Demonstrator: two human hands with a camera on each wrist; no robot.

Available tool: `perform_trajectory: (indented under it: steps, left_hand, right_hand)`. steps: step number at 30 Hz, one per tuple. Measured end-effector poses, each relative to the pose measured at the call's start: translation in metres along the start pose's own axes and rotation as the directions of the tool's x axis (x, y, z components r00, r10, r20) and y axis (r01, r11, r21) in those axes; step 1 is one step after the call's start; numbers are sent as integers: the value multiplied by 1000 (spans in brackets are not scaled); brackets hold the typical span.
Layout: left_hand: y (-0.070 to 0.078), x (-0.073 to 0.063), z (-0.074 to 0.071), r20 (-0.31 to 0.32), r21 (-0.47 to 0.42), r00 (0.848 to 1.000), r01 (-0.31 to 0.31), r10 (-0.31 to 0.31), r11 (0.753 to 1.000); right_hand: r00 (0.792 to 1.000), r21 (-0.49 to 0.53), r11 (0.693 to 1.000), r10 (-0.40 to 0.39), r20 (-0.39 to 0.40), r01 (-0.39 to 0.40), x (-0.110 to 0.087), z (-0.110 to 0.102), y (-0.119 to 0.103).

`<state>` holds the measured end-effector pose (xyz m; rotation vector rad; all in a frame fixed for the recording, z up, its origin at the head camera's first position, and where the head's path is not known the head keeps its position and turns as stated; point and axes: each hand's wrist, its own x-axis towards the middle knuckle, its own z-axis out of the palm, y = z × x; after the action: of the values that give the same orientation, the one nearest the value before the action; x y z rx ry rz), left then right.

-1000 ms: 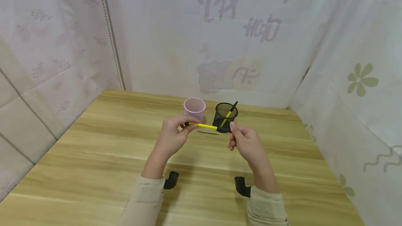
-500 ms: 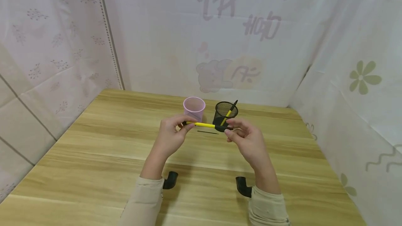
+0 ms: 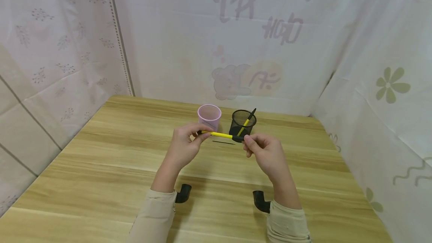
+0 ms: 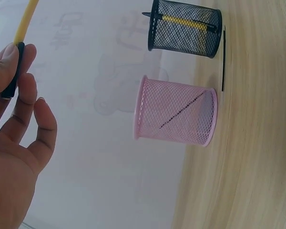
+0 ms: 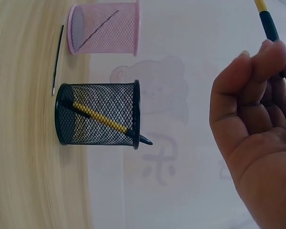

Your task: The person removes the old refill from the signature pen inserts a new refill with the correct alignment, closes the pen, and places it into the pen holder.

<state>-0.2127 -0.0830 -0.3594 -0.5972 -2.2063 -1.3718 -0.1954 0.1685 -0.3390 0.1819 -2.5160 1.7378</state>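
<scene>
A yellow pen with black ends is held level above the table, between both hands. My left hand pinches its left black end between thumb and fingers; the left wrist view shows that black end close up. At the other black end, the thumb and curled fingers of my right hand grip the tip. Behind the pen stand a pink mesh cup and, to its right, a black mesh cup. Another yellow and black pen leans inside the black cup.
On the wooden table, a thin black rod like a pen refill lies in front of the cups. A similar thin dark rod slants inside the pink cup. Black curved mounts stick out from both sleeves. Printed cloth hangs around the table.
My right hand's fingers have loosened, shifted left along the pen's black end and closed on it again. My left hand keeps its pinch almost in place.
</scene>
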Motion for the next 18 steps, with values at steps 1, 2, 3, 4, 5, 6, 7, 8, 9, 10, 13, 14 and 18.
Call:
perform_trajectory:
  steps: [1, 2, 3, 4, 5, 6, 7, 8, 9, 10, 13, 14, 18]
  left_hand:
    - [0, 0, 0, 1, -3, 1000, -1, 1, 1000]
    - [0, 0, 0, 0, -6, 1000, -3, 3, 1000]
    - [0, 0, 0, -1, -10, 1000, -8, 8, 1000]
    - [0, 0, 0, -5, -12, 1000, -17, 17, 1000]
    - [-1, -1, 0, -10, -12, 1000, -28, 28, 1000]
    - [-1, -1, 1, -16, -16, 999, -42, 42, 999]
    - [-2, -1, 1, -23, -18, 998, -60, 59, 998]
    - [-3, -1, 1, -30, -18, 996, -81, 80, 997]
    - [-3, -1, 1, -37, -17, 994, -104, 104, 994]
    - [-4, -1, 2, -43, -17, 991, -131, 130, 991]
    - [-6, 0, 2, -59, -7, 976, -209, 208, 978]
    - [-6, 0, 2, -63, -5, 971, -231, 230, 973]
    - [-6, 2, 3, -68, 14, 952, -300, 300, 954]
  right_hand:
    - [1000, 5, 1000, 5, 3, -5, 0, 0, -1]
    - [1000, 7, 1000, 10, 3, -10, 0, 1, -2]
    - [1000, 5, 1000, 14, 2, -14, 0, 1, -3]
    - [1000, 6, 1000, 20, 4, -20, 0, 2, -4]
    - [1000, 9, 1000, 28, 5, -28, -1, 2, -4]
    - [999, 21, 999, 43, 4, -43, 0, 3, -5]
    - [998, 44, 997, 62, 6, -62, 0, 4, -6]
    - [997, 67, 994, 83, 7, -83, 0, 5, -7]
    - [994, 94, 990, 105, 8, -105, 1, 6, -8]
    - [992, 123, 984, 128, 10, -128, 1, 8, -9]
    - [980, 196, 960, 198, 20, -198, 3, 10, -10]
    - [976, 208, 954, 215, 30, -216, 3, 10, -10]
    - [962, 248, 929, 261, 84, -273, 4, 9, -12]
